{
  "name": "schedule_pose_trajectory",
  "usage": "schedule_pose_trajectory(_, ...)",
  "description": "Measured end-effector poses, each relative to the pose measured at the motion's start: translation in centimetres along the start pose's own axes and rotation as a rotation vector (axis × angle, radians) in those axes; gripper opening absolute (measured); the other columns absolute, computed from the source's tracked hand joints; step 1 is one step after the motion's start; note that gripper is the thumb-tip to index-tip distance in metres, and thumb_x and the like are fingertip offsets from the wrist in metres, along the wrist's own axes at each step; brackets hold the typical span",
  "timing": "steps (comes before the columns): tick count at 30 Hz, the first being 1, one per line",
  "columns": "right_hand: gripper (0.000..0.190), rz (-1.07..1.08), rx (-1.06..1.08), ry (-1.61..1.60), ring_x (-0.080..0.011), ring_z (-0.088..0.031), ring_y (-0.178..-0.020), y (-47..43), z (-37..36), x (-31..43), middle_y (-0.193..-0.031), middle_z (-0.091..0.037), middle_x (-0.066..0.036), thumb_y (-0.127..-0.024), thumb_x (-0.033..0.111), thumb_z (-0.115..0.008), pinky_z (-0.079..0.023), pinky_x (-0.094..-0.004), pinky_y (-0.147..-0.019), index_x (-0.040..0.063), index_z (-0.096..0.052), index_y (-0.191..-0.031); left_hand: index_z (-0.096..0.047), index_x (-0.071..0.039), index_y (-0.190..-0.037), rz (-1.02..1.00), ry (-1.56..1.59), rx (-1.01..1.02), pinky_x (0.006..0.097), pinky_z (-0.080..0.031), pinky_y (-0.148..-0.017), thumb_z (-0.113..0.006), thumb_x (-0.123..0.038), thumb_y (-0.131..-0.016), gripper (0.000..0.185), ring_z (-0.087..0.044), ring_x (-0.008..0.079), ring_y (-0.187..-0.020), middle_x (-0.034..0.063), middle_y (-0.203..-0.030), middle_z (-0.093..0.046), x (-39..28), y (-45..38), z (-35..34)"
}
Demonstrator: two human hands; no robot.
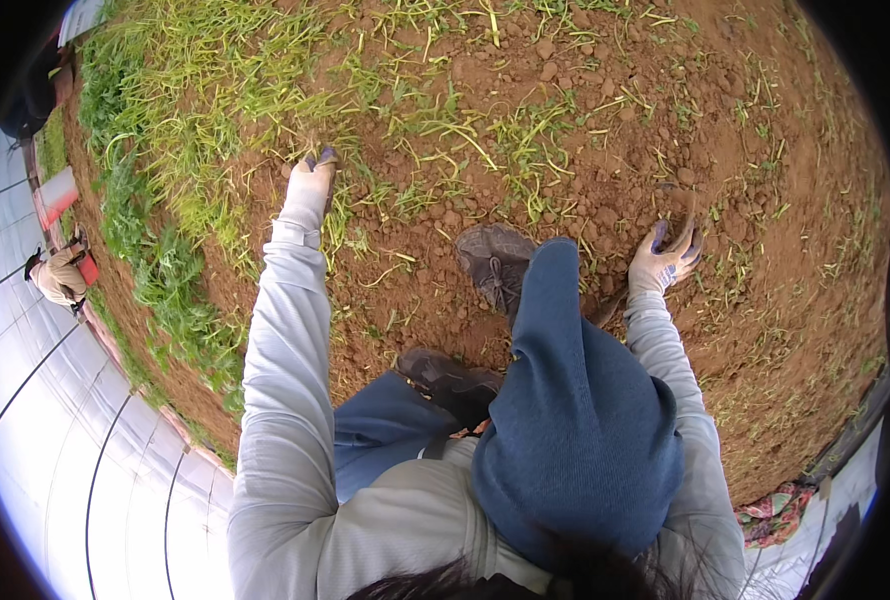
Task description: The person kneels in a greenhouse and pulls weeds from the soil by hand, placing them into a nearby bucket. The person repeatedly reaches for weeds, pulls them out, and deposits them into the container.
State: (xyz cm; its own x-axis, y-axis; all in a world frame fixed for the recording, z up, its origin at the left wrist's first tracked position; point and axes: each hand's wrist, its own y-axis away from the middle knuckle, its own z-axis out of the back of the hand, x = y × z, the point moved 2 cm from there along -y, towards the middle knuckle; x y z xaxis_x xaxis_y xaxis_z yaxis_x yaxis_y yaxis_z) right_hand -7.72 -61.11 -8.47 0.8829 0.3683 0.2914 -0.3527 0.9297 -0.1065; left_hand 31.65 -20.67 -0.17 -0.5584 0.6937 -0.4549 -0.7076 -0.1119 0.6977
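Observation:
My left hand, in a pale glove with purple fingertips, reaches down to the soil at the edge of the pale green stems. Its fingers point away from me and are partly hidden, so what lies between them does not show clearly. My right hand, gloved alike, hovers over bare brown soil on the right. Its thumb and fingers are spread, with nothing plainly held. A faint brown blur just beyond those fingertips is too smeared to name. Between the hands, cut stems and leaves lie scattered over the clods.
My brown laced shoe and a second dark shoe stand on the soil. Leafy green plants line the left side. Another person crouches by the plastic sheeting wall. A patterned cloth lies at lower right.

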Motion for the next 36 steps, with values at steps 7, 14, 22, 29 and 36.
schedule_pose_trajectory(7,0.072,0.006,0.008,-0.005,-0.0443,-0.033,-0.138,-0.1,-0.3,-0.5,-0.150,-0.038,-0.016,-0.088,0.043,-0.070,-0.028,-0.0624,-0.111,0.016,-0.041,-0.149,-0.051,0.003,-0.136,-0.020,-1.144,0.276,0.0406,-0.049,-0.100,-0.070,-0.060,-0.083,0.085,-0.062,0.0348,-0.117,0.0241,-0.125,-0.065,-2.1,5.3,-6.0)
schedule_pose_trajectory(14,0.074,0.032,-0.012,0.001,-0.0438,-0.037,-0.135,-0.1,-0.6,-0.9,-0.150,-0.038,-0.018,-0.086,0.041,-0.073,-0.033,-0.0609,-0.108,0.014,-0.042,-0.147,-0.051,-0.001,-0.139,-0.084,-0.938,0.150,0.0415,-0.047,-0.102,-0.057,-0.037,-0.094,0.058,-0.061,0.0357,-0.119,0.0238,-0.127,-0.064,0.7,5.9,-6.5)
schedule_pose_trajectory(22,0.070,0.044,-0.036,0.031,-0.0398,-0.042,-0.132,-0.1,-0.5,-0.9,-0.147,-0.042,-0.016,-0.086,0.038,-0.072,-0.035,-0.0573,-0.107,0.015,-0.046,-0.146,-0.056,-0.007,-0.131,-0.302,-0.830,0.184,0.0423,-0.045,-0.100,-0.067,-0.027,-0.089,0.048,-0.060,0.0335,-0.118,0.0193,-0.126,-0.063,1.9,11.7,-8.0)
schedule_pose_trajectory(29,0.067,0.052,-0.068,0.018,-0.0388,-0.044,-0.131,-0.2,-0.9,-1.0,-0.144,-0.046,-0.015,-0.087,0.042,-0.071,-0.036,-0.0562,-0.106,0.014,-0.049,-0.144,-0.056,-0.005,-0.118,-0.436,-1.016,-0.508,0.0527,-0.045,-0.095,-0.068,-0.020,-0.084,0.039,-0.054,0.0409,-0.119,0.0238,-0.135,-0.050,4.1,3.5,-1.2)
schedule_pose_trajectory(36,0.068,0.050,-0.062,0.036,-0.0399,-0.044,-0.131,-0.3,-1.0,-1.5,-0.145,-0.045,-0.016,-0.087,0.042,-0.072,-0.036,-0.0569,-0.106,0.012,-0.049,-0.143,-0.048,0.005,-0.129,-0.070,-0.694,-0.398,0.0443,-0.050,-0.097,-0.057,-0.020,-0.095,0.043,-0.062,0.0405,-0.116,0.0292,-0.126,-0.062,4.3,-1.3,2.2)
